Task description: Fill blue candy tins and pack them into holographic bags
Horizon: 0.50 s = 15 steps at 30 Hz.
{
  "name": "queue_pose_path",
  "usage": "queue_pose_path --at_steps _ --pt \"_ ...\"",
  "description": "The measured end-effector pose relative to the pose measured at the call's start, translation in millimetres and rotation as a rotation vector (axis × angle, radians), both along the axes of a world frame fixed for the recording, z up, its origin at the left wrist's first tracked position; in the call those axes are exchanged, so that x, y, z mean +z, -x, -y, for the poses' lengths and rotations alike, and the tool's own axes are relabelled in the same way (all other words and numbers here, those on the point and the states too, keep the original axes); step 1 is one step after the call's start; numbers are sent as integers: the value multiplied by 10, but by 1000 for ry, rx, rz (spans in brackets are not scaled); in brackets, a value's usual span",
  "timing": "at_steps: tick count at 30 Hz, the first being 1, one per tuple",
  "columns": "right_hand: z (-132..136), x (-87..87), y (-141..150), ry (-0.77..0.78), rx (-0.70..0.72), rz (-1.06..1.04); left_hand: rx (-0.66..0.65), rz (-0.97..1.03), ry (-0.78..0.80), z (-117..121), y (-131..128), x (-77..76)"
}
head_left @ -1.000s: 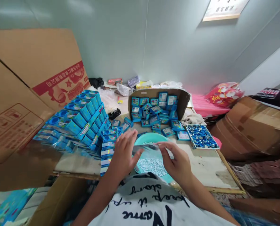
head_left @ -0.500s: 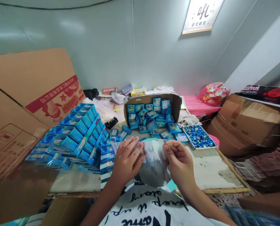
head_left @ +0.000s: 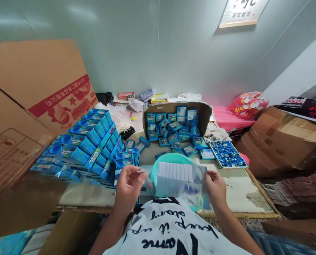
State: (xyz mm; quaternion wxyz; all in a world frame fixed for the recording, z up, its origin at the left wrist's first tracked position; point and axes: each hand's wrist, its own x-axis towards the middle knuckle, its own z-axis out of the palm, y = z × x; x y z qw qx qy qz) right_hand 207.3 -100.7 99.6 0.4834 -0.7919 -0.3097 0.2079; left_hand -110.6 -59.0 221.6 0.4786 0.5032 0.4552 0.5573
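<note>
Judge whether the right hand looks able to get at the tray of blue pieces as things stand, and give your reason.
Probably yes: the tray lies just beyond the right hand, with only tabletop seen between them, though it would likely need to release the clear plastic film first.

A clear, glossy plastic film point(head_left: 180, 189) is held spread out above the teal basin point(head_left: 171, 158), its surface slightly rippled. A white oblong patch point(head_left: 175, 172), divided by upright lines, is seen over the middle of the basin; whether it is borne by the film or seen through it cannot be told. The film's far edge is gripped right of the basin, while a small pale scrap point(head_left: 141, 171) is pinched left of the basin, any join being unclear
</note>
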Motion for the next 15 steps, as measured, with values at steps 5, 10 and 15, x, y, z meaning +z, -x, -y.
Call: queue_pose_path --at_steps 5,10,15 --pt "86 -247 117 151 82 288 50 -25 47 -12 330 27" --pt "-276 466 844 -69 715 183 -22 -140 94 79 406 56" --pt "-549 1332 1600 -42 1277 -193 -151 -207 138 179 453 72"
